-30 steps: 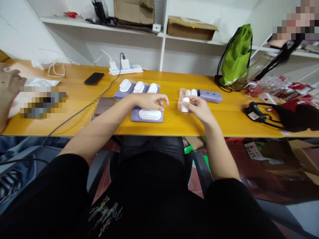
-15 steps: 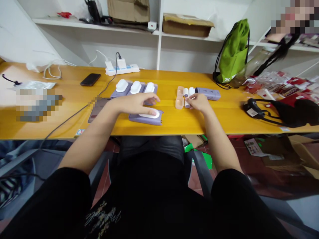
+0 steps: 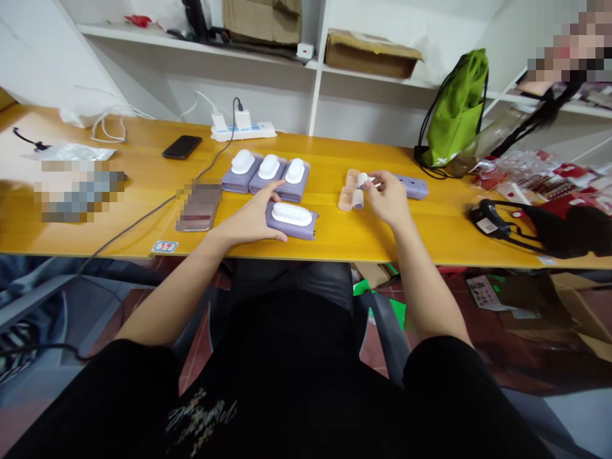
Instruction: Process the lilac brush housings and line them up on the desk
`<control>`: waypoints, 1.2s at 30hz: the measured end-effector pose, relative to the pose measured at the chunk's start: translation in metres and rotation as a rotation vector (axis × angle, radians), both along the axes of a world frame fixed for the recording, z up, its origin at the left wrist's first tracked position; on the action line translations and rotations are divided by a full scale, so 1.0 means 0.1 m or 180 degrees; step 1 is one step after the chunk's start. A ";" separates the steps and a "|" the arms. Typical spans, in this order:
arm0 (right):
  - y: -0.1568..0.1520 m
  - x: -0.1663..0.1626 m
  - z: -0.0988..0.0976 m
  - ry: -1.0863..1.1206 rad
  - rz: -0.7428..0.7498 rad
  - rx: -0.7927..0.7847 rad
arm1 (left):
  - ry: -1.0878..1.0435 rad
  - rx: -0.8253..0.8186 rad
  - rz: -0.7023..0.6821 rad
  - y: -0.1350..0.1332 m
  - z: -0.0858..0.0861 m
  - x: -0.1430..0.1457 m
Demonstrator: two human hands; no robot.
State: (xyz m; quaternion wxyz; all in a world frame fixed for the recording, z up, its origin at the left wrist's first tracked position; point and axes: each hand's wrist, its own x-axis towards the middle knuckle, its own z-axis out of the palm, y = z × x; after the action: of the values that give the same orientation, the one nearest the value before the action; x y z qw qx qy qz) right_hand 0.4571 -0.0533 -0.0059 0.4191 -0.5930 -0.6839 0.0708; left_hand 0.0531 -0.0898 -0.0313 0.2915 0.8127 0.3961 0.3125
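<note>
My left hand (image 3: 251, 218) lies flat on the yellow table (image 3: 335, 239) with fingers apart, its thumb and forefinger against a purple case topped with a white brush (image 3: 291, 220). Behind it stand three more purple cases with white caps (image 3: 268, 173) in a row. My right hand (image 3: 391, 199) pinches a small white roller (image 3: 362, 180) with its fingertips, above some peach-coloured holders (image 3: 347, 191). Another white roller (image 3: 357, 199) lies on the table beside them. A long purple case (image 3: 412, 187) is partly hidden behind my right hand.
A black phone (image 3: 180, 146) and a white power strip (image 3: 243, 132) lie at the back, with a cable running toward the left front. A green bag (image 3: 454, 105), a black strapped device (image 3: 521, 223) and red packets (image 3: 549, 172) are on the right. Another person is at the upper right.
My right hand set the white roller down by the peach holders and reached for another one. My left hand slid off the top of the brush case to its left side.
</note>
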 end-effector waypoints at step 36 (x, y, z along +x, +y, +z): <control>-0.53 -1.01 -0.14 0.0523 0.2325 -0.0448 | -0.1095 -0.0583 -0.0623 0.05 -0.17 -0.19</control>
State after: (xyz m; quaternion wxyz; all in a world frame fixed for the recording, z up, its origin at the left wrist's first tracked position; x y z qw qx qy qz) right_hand 0.3559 -0.1061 -0.0199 0.3779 -0.3299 -0.8078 0.3096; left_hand 0.0336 -0.0852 -0.0486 0.4564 0.7520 0.2865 0.3796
